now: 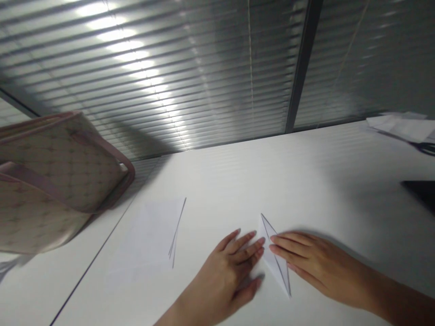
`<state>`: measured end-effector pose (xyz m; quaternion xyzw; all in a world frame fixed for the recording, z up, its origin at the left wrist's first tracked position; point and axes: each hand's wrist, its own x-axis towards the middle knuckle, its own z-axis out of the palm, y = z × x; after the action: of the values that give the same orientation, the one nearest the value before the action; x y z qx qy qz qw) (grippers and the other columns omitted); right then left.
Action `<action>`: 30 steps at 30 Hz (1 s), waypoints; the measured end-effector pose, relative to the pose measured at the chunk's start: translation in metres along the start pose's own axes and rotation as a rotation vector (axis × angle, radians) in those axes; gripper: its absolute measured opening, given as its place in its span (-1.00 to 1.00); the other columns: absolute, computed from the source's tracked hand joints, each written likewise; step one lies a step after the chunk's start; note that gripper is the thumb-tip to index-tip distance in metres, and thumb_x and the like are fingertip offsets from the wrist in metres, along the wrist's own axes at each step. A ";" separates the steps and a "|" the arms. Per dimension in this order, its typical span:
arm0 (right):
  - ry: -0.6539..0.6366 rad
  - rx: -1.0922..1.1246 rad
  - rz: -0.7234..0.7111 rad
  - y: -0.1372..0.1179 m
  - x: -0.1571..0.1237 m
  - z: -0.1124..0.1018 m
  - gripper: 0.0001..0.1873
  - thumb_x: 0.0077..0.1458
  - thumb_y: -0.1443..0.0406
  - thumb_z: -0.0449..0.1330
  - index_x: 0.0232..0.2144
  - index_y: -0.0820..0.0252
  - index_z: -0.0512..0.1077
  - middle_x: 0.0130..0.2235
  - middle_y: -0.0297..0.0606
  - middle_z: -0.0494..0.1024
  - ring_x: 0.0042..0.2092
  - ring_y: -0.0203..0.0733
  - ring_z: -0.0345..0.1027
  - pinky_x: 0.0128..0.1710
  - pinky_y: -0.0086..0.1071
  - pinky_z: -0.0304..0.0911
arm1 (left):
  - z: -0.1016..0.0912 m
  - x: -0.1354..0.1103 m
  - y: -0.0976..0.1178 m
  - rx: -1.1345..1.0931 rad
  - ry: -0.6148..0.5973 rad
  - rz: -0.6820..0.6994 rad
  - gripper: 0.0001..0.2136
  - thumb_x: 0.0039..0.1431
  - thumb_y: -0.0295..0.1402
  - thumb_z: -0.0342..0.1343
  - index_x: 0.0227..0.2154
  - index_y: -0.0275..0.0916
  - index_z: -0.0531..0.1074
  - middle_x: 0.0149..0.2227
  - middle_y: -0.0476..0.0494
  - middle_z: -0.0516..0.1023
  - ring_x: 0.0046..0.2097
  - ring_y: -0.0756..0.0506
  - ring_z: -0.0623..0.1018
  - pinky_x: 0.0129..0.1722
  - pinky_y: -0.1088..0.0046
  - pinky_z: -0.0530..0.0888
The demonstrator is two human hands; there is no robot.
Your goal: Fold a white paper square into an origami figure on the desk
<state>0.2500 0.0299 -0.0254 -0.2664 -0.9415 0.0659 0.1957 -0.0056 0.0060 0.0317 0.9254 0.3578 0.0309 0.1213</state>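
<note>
The fingers of the left hand (220, 285) fan slightly apart (246, 244), their tips reaching the edge of a narrow white paper diamond (277, 267). The fingers of the right hand (322, 267) lie close together (288, 242), their tips meeting the paper's opposite edge. Neither hand pinches; both rest flat, flanking the paper from either side, and how hard they press cannot be told.

The paper diamond lies on a white tabletop (306, 181) between the two hands, its long points tapering away from each other and thin dark lines of folded edges running along it. Several folds are therefore already made, and the shape is slim and flat, with no raised parts showing.

Farther left, a pale flat sheet of white paper (149, 235) lies on the same table, with dark lines at one corner; whether it has been folded cannot be told. Beyond it, a beige quilted tote bag with pink trim (54, 176) sits at the table's side. Loose white papers (397, 127) lie near the far corner, beside a dark flat object (421, 192), with grey window blinds (170, 77) behind.
</note>
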 end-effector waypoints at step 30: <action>0.090 0.462 0.370 0.020 0.023 0.008 -0.84 0.07 0.38 0.25 -0.28 0.05 0.53 -0.21 -0.29 0.55 -0.12 -0.17 0.43 -0.09 -0.26 0.34 | 0.006 -0.005 0.005 0.011 -0.072 0.038 -0.48 0.25 -0.19 0.08 0.25 0.08 0.11 0.36 -0.04 -0.05 0.35 -0.24 0.02 0.30 -0.06 -0.10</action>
<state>0.2383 0.0585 -0.0301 -0.3846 -0.8272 0.3012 0.2776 -0.0057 -0.0020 0.0274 0.9331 0.3359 -0.0024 0.1282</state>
